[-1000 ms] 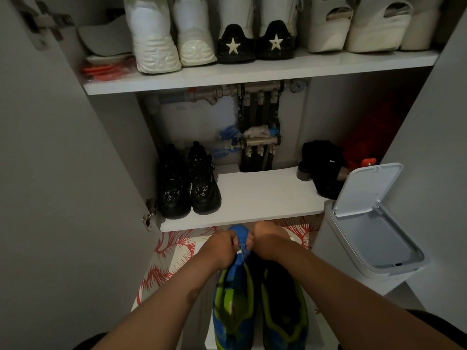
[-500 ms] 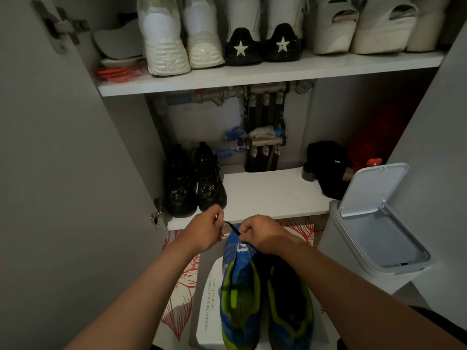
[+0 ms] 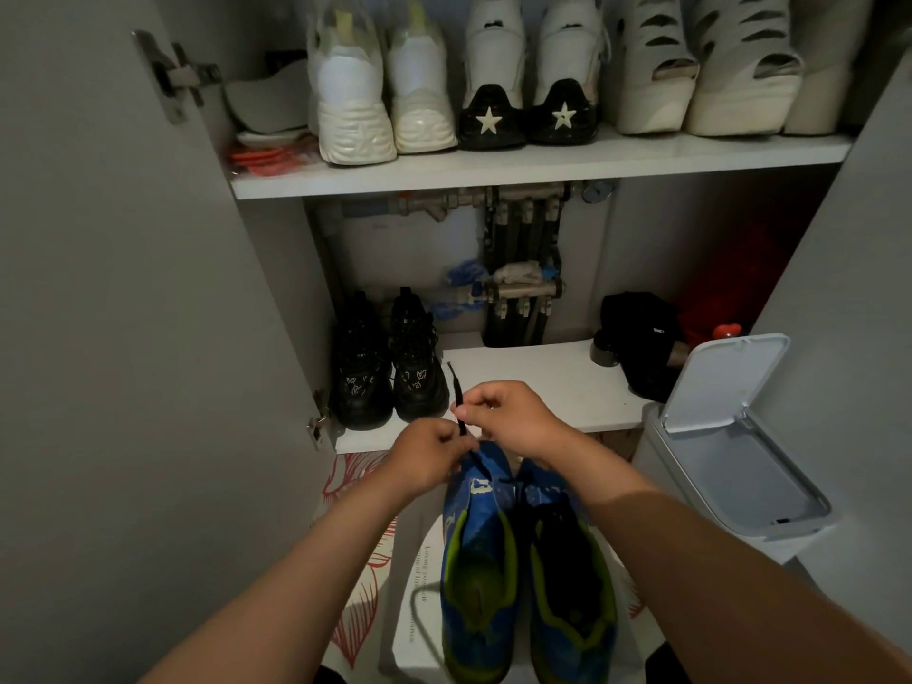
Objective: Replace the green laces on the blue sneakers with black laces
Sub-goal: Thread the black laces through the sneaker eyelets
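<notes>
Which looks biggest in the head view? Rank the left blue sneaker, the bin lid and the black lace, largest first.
1. left blue sneaker, though nearness to the camera inflates it.
2. bin lid.
3. black lace, by far.

The bottom edge of the frame cuts off the heels of the sneakers [image 3: 476, 560]. The left hand [image 3: 429, 456] and right hand [image 3: 511, 417] cover their toes. The lace [image 3: 457, 394] is hidden where the fingers pinch it. The right sneaker's lacing is too dark to make out. The top edge crops the shoes [image 3: 353, 91] on the upper shelf [image 3: 641, 158]. The print [image 3: 420, 580] at lower centre is too small to read. The black bundle [image 3: 641, 333] at centre right is too shadowed to identify.
</notes>
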### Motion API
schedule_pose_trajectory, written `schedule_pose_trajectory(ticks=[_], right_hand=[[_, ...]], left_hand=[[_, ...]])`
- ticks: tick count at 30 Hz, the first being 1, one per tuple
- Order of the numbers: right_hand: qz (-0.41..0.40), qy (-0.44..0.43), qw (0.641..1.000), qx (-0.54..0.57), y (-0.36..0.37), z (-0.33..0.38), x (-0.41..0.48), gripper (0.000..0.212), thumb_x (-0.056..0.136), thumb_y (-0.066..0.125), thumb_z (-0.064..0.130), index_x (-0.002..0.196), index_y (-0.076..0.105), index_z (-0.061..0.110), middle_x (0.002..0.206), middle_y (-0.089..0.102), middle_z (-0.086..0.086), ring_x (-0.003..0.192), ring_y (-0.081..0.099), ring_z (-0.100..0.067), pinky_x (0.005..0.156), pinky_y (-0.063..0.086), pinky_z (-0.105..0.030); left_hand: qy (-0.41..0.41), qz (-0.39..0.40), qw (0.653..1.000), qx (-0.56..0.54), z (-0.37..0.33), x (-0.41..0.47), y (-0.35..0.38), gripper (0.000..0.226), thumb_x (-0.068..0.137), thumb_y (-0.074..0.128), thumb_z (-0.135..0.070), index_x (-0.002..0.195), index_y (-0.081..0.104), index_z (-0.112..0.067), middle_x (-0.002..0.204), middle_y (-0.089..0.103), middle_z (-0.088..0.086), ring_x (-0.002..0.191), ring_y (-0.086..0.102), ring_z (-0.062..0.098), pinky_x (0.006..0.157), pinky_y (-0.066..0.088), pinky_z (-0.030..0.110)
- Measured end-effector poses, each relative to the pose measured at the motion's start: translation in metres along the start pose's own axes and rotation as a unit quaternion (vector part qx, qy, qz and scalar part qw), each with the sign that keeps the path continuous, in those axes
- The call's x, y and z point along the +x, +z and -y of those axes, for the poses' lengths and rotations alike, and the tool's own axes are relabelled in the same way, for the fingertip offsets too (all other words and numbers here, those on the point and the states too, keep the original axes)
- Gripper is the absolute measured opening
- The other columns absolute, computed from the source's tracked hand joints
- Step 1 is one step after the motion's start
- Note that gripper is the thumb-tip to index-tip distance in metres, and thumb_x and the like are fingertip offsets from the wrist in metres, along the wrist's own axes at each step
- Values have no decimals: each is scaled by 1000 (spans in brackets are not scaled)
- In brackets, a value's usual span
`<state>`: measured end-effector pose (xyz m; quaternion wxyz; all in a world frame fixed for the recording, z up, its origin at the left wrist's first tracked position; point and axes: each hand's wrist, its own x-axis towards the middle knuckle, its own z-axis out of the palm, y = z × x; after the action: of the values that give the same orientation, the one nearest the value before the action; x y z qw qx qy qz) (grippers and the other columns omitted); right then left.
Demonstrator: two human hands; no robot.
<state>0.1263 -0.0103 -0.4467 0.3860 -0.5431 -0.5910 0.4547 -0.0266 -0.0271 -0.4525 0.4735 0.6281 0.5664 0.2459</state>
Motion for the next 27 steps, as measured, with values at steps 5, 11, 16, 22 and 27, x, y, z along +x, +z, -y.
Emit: schedule_pose_trajectory(ticks=[5,11,16,22,27], right_hand=[[52,32,991,-121,-10,-5,-3,24,94,66,14,117,71,14,91,66,7,75,58,0,74,45,-15],[163,26,949,-267,-10,4,-5,26,94,63,10,119,69,16,118,68,-2,69,65,-1,63,48,-11],[219,77,935,-268,0,6,-5,16,95,63,11,110,68,12,99,69,-2,62,63,-18,62,52,-24],[220,116,929,-272,7,-7,-5,21,93,61,0,111,67,9,83,64,0,57,59,-15,58,52,-25],[195,107,936,-272,4,-15,4,30,87,64,-3,112,69,13,85,66,2,72,62,-14,67,53,-22]], left_hand=[[9,-168,974,-151,-7,7,-14,19,94,58,-14,83,60,2,81,63,16,76,61,28,72,53,41],[15,-122,927,-355,-17,3,-20,16,104,39,-14,96,51,-6,69,65,4,73,73,23,61,59,30],[27,-145,945,-293,-19,4,-21,16,100,42,-12,87,50,-12,60,42,1,44,43,10,42,37,23],[111,-59,943,307,11,4,-40,16,98,48,-32,97,63,-26,92,65,-1,82,58,18,66,38,29],[-33,97,898,428,18,6,-35,34,89,56,-48,89,74,-20,81,73,-7,80,65,13,66,44,28]])
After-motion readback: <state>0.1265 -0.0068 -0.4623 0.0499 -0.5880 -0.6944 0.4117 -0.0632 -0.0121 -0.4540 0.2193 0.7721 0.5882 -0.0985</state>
